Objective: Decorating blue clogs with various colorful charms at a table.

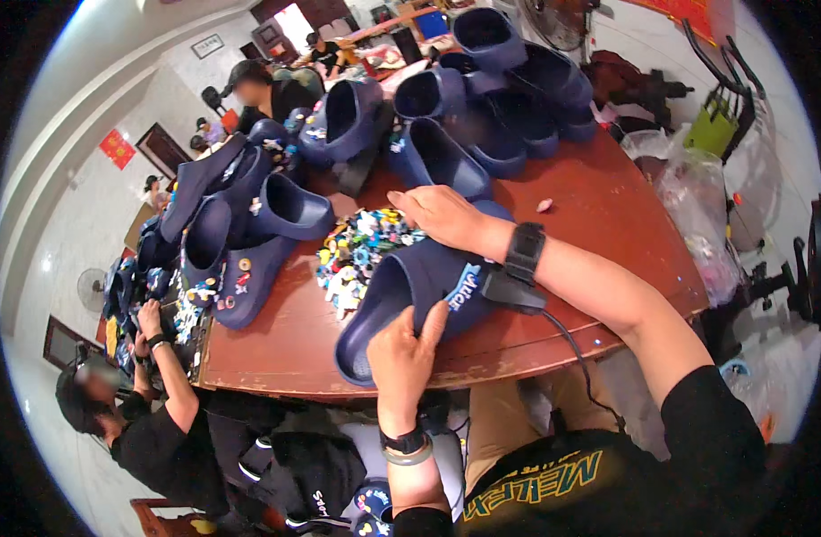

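My left hand (403,351) grips the open heel end of a navy clog (460,285), its thumb on the outside and its fingers reaching inside. A blue lettered charm (465,281) sits on the clog's side. My right hand (442,215) is beyond the clog, at the right edge of a heap of small colourful shoe charms (361,251). Its fingers are drawn together, and their undersides are hidden, so whatever they pinch does not show. Close to the right wrist, a black box with a cable (512,292) rests against the clog.
More navy clogs (443,159) stand along the red table's (598,228) far side, and several charm-covered ones (240,277) at the left. A lone pale charm (544,206) lies on the right. At the left edge a co-worker (146,421) handles things. Plastic bags (704,215) are beyond the right edge.
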Action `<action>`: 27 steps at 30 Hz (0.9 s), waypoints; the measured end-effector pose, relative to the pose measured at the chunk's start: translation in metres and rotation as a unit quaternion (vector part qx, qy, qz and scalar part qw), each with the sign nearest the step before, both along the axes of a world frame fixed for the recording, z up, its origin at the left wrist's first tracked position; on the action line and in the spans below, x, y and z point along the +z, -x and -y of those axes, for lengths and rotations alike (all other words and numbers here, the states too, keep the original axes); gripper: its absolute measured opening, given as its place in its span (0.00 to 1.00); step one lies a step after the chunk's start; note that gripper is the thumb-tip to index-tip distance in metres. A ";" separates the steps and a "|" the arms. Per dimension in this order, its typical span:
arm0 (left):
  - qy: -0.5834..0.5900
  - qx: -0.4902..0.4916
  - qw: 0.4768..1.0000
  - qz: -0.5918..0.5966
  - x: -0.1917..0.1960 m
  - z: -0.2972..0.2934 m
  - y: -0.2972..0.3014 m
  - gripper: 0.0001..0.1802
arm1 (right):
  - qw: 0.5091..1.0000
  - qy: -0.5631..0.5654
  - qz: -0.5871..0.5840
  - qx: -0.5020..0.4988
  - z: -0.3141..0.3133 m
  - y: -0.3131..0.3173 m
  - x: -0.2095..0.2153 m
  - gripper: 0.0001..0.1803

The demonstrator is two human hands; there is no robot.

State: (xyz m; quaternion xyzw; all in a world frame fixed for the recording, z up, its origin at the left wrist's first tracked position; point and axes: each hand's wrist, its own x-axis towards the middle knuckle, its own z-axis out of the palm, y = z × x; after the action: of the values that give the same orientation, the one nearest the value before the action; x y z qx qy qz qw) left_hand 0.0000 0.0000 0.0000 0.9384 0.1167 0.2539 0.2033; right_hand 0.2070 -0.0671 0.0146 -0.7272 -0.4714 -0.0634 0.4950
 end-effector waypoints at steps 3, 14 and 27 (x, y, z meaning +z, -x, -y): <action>0.058 -0.013 0.998 0.036 0.005 -0.005 0.008 0.25 | 0.993 -0.055 -0.096 0.040 -0.007 0.004 0.007 0.32; 0.080 0.012 0.997 0.006 0.009 -0.002 0.011 0.25 | 0.961 -0.004 0.239 0.141 0.080 0.027 -0.003 0.20; 0.057 0.017 0.998 0.029 0.007 0.007 0.010 0.23 | 0.966 0.045 0.205 0.150 0.075 0.076 -0.013 0.20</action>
State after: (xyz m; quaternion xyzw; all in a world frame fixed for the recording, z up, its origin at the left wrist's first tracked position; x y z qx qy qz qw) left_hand -0.0101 -0.0073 0.0069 0.9154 0.1406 0.2778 0.2551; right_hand 0.1308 -0.1426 0.0020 -0.6410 -0.6693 -0.1147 0.3578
